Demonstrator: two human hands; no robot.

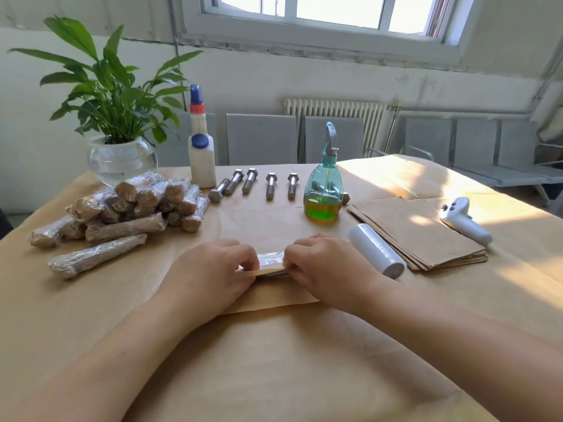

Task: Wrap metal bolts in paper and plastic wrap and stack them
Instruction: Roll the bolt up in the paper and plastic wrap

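On the paper-covered tabletop [274,376], both hands, left [213,269] and right [326,266], pinch a paper sheet [274,295] folded over a bolt [271,263] lying between them. I judge the paper-rolling step is beginning; next the roll must go tight and even, then the wrap [376,249].

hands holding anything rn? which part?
Both: left hand and right hand grip the ends of a bolt being rolled into a paper sheet.

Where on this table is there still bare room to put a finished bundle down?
Free: the near table below both forearms, and the strip between the wrapped pile and the left hand. Crowded: the far row of bolts, the spray bottle and the paper stack.
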